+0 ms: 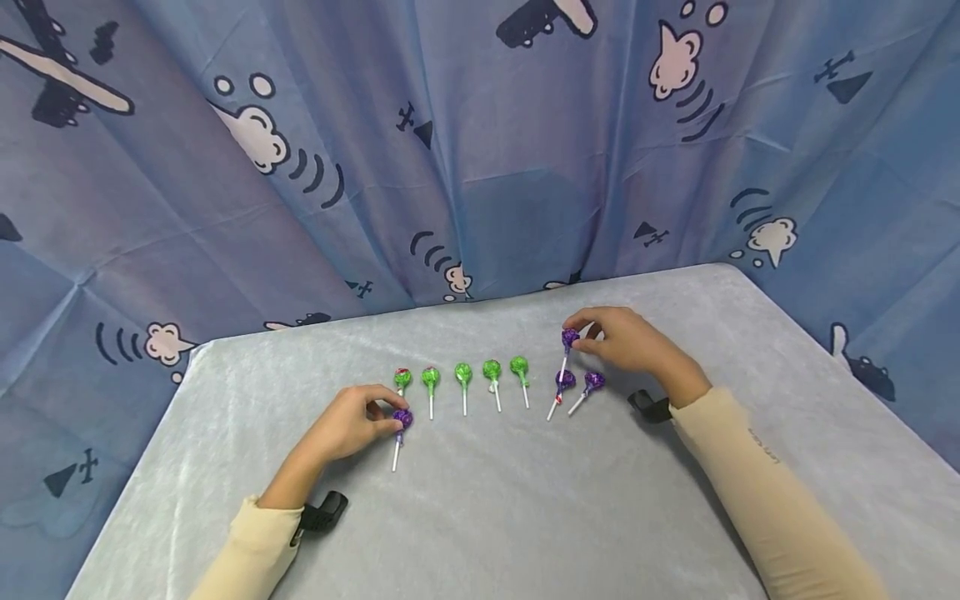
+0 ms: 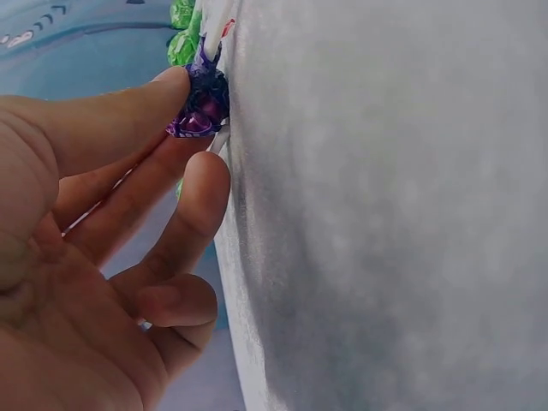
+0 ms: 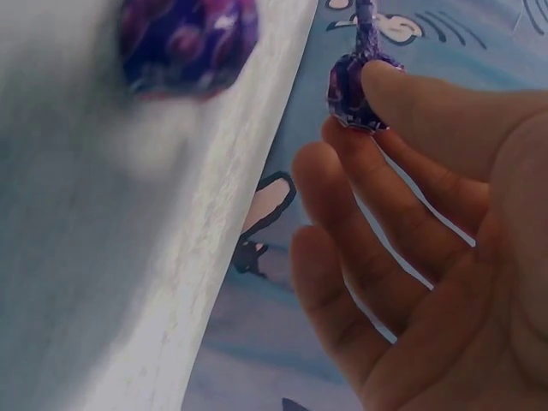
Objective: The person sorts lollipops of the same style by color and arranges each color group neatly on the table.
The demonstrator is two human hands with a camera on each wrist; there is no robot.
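Note:
My left hand (image 1: pixel 356 423) pinches the head of a purple-wrapped lollipop (image 1: pixel 402 418) between thumb and fingers, its white stick pointing toward me. In the left wrist view that purple lollipop (image 2: pixel 204 103) sits at the thumb tip, close by the table surface. My right hand (image 1: pixel 624 340) pinches another purple lollipop (image 1: pixel 570 337) by its head, stick slanting down. The right wrist view shows this lollipop (image 3: pixel 353 92) between thumb and fingertips. Just below it lie two more purple lollipops, one (image 1: pixel 566 380) overlapped by the held stick and one (image 1: pixel 594 381) to its right.
Several green-wrapped lollipops stand in a row, from the leftmost (image 1: pixel 402 377) beside my left fingers to the rightmost (image 1: pixel 519 365), sticks toward me. A pale cloth covers the table (image 1: pixel 495 517). Behind its far edge hangs a blue patterned curtain (image 1: pixel 510 217).

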